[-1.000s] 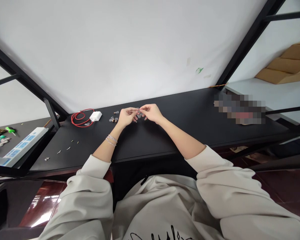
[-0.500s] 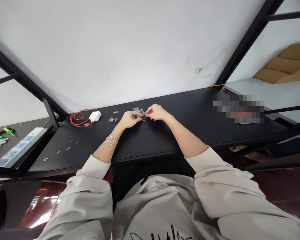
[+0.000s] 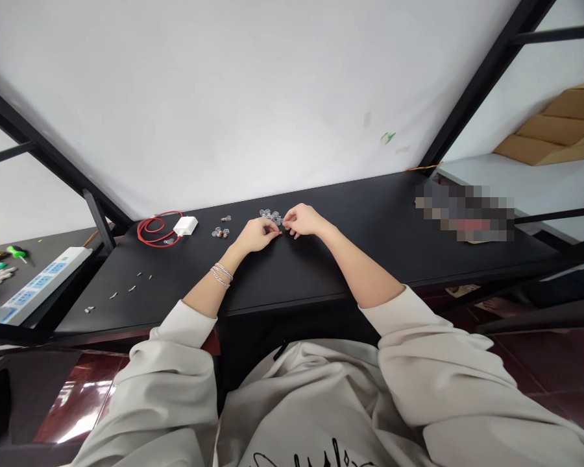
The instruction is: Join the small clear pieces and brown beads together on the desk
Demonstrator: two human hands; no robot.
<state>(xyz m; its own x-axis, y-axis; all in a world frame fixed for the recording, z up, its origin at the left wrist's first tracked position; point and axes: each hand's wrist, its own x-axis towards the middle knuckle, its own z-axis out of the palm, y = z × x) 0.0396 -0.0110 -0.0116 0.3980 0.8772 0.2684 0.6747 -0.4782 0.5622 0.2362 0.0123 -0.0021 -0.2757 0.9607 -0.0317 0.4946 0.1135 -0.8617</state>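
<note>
On the black table (image 3: 321, 266), my left hand (image 3: 259, 235) has its thumb and fingertips pinched at a tiny brown piece (image 3: 280, 233). My right hand (image 3: 302, 220) is just to the right, its thumb and index finger closed on a small clear piece at the edge of a cluster of clear pieces (image 3: 268, 215). The two hands are close but apart. Left of my left hand lie a few clear pieces with brown ends (image 3: 220, 233) and one more clear piece (image 3: 226, 219) behind them.
A white adapter (image 3: 185, 226) with a red cable (image 3: 146, 241) lies at the back left. Tiny metal pieces (image 3: 113, 296) are scattered nearer the left front. A white power strip (image 3: 43, 282) is at far left. A blurred item (image 3: 467, 214) sits at right.
My left hand has shifted slightly right and down to the tiny brown piece, and its fingers have drawn together. My right hand has hardly moved.
</note>
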